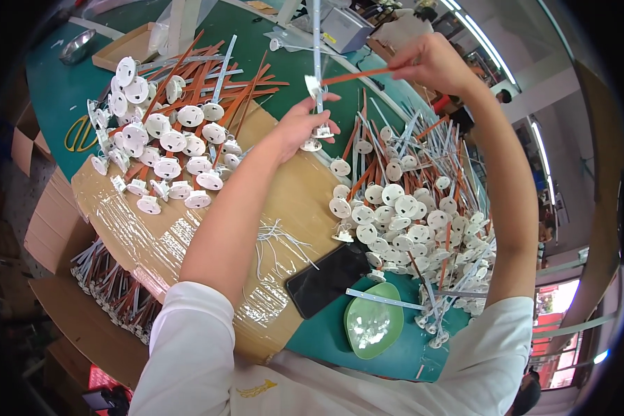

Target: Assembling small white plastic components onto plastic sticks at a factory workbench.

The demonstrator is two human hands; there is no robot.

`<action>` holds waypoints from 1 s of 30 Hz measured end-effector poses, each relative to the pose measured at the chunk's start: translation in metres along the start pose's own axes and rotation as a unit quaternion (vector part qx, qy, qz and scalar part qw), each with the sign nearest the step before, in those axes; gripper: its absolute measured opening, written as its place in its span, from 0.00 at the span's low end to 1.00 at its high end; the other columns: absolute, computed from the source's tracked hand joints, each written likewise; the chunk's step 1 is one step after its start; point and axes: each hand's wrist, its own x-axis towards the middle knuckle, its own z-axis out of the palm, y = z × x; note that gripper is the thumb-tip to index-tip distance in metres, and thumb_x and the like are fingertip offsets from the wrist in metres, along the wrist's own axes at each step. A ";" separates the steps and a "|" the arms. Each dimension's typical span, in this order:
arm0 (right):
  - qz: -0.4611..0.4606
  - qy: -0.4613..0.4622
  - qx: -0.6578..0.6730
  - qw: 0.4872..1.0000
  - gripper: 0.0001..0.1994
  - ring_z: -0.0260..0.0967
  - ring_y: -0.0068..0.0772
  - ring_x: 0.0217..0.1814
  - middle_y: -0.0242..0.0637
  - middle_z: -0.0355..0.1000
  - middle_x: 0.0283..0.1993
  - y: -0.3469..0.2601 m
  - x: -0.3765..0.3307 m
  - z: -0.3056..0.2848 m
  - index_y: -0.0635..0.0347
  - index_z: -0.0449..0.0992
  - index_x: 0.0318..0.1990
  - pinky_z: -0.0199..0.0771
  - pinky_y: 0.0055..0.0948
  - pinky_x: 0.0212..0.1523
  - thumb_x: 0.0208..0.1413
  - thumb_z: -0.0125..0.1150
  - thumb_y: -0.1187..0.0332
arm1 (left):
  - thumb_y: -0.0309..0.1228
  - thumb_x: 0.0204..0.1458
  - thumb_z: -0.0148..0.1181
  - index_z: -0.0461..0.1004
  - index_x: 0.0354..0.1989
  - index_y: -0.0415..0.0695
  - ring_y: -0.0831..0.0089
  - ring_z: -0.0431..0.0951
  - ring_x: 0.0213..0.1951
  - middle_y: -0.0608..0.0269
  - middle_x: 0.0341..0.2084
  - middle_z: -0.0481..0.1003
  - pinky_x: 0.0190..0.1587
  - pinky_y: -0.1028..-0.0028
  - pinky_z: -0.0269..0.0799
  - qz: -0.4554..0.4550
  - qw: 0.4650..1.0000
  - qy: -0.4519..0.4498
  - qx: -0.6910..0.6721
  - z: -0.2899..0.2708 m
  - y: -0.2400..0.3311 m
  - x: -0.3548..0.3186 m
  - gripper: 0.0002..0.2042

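Left hand (299,128) gripped pale strip (317,41), axis near-vertical, above table (59,111) between left pile (172,141) and right pile (405,205). Right hand (426,62) pinched orange strip's (357,75) right end; axis near-horizontal, rising rightward.

White discs (311,145), rust-brown strip (359,75), pale grey strip (317,43), light green dish (373,322), black phone (326,281), tan cardboard (277,197), dark green tabletop (52,114).

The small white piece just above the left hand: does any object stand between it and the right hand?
Only the flat orange-brown strip, pinched by the right hand, spans that gap; nothing else visible intervenes.
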 end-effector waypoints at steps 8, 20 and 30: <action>0.088 0.011 -0.008 0.996 0.07 0.73 0.40 0.27 0.37 0.77 0.24 0.005 0.002 -0.063 0.59 0.83 0.29 0.73 0.31 0.34 0.39 0.69 0.71 | 0.29 0.63 0.46 0.67 0.59 0.51 0.76 0.78 0.33 0.60 0.28 0.78 0.35 0.77 0.73 -0.037 0.996 -0.036 0.072 0.000 -0.004 0.005 0.16; 0.074 0.315 -0.294 0.900 0.05 0.76 0.38 0.37 0.34 0.78 0.35 0.090 -0.001 -0.089 0.49 0.83 0.36 0.75 0.33 0.41 0.53 0.62 0.67 | 0.27 0.59 0.45 0.67 0.47 0.36 0.67 0.80 0.30 0.51 0.29 0.77 0.34 0.70 0.74 -0.014 0.997 0.014 0.078 0.005 -0.014 0.007 0.11; -0.207 -0.031 -0.314 0.926 0.02 0.69 0.31 0.43 0.26 0.74 0.29 -0.056 0.008 0.001 0.46 0.80 0.22 0.55 0.61 0.51 0.38 0.64 0.67 | 0.43 0.56 0.58 0.70 0.43 0.43 0.78 0.70 0.21 0.65 0.18 0.70 0.29 0.79 0.66 0.072 0.996 0.029 0.044 0.006 -0.001 -0.002 0.16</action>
